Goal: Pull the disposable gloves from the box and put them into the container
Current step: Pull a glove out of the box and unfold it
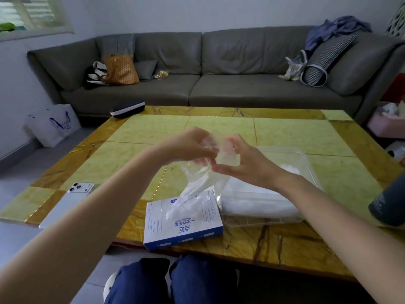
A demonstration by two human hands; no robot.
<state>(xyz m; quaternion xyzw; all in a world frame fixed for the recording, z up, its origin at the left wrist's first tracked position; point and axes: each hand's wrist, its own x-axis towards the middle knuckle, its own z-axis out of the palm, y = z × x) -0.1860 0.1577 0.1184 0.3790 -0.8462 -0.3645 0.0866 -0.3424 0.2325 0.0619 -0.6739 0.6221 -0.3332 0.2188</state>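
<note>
A grey sofa [197,88] stands behind my yellow desk [153,132]. Above the box [184,227] at its near edge, my left hand [188,145] and right hand [243,163] pinch a glove [197,187].

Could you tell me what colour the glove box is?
The glove box is white with blue trim; head view.

Grey sofa [197,69] behind marble table [285,137] — pale walls, window [30,14].

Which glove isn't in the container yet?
The clear glove held by the left hand and right hand, hanging over the box; the white stack lies in the container.
</note>
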